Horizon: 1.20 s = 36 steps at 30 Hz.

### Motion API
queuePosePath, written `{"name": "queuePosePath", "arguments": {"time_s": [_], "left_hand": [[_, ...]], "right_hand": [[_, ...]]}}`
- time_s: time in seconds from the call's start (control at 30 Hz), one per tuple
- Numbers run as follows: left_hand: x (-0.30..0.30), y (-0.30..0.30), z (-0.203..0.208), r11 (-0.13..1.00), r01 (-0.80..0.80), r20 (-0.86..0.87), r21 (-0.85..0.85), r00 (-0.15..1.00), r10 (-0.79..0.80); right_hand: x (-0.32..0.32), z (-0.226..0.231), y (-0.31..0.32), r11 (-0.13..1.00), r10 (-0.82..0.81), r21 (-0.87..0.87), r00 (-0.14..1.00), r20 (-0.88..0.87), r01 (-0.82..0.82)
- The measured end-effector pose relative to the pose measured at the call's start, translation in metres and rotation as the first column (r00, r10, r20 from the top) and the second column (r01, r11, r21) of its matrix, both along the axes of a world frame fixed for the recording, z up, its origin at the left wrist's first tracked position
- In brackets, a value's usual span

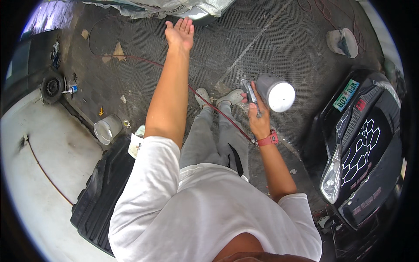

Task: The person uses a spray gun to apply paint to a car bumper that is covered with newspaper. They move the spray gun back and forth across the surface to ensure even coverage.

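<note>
My right hand (pixel 258 109), with a red watch at the wrist, is closed around a metal spray gun (pixel 252 97). A grey cup with a round white top (pixel 280 96) is beside the gun, on its right. A thin red hose (pixel 218 114) crosses in front of my legs and runs up to near my right wrist; where it joins is hidden. My left arm reaches far forward. My left hand (pixel 180 36) is palm up with its fingers stretched out, close to the lower edge of a vehicle covered in plastic sheeting (pixel 174 5). Nothing lies in that palm.
A black car front (pixel 366 148) stands close on my right. A bucket (pixel 342 43) with a dark cloth is at the far right. Left are a small bucket (pixel 108 129), a black plastic panel (pixel 99 192) and a wheel (pixel 52 86). Cardboard scraps (pixel 118 51) lie on the textured floor.
</note>
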<state>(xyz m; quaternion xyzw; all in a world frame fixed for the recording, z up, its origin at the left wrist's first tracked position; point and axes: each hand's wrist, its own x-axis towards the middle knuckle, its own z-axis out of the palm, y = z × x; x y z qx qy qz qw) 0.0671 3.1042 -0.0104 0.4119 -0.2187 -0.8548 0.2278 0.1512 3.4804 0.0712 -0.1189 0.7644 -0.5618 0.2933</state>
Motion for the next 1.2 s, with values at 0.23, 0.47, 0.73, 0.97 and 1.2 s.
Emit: {"name": "queuePosePath", "arguments": {"time_s": [0.23, 0.47, 0.73, 0.97, 1.2], "left_hand": [[-0.038, -0.016, -0.014, 0.98, -0.156, -0.037, 0.126, 0.986, 0.161], [-0.046, -0.018, -0.007, 0.947, -0.209, -0.116, 0.244, 0.963, 0.242], [-0.058, -0.007, -0.001, 0.94, -0.154, -0.257, 0.304, 0.937, 0.236], [-0.058, -0.013, 0.007, 0.94, -0.141, -0.282, 0.31, 0.931, 0.232], [0.073, 0.04, 0.012, 0.893, 0.45, 0.005, -0.002, 0.893, -0.45]], "right_hand": [[0.02, 0.006, 0.018, 0.991, -0.134, 0.007, 0.991, -0.01, 0.134], [0.022, 0.006, 0.022, 0.985, -0.166, 0.037, 0.986, -0.027, 0.167], [0.019, 0.01, 0.015, 0.982, -0.183, 0.053, 0.983, 0.004, 0.183], [0.007, 0.014, -0.003, 0.996, -0.087, -0.005, 0.996, -0.034, 0.087], [-0.034, 0.041, -0.087, 0.999, 0.007, -0.047, 1.0, 0.002, -0.007]]}}
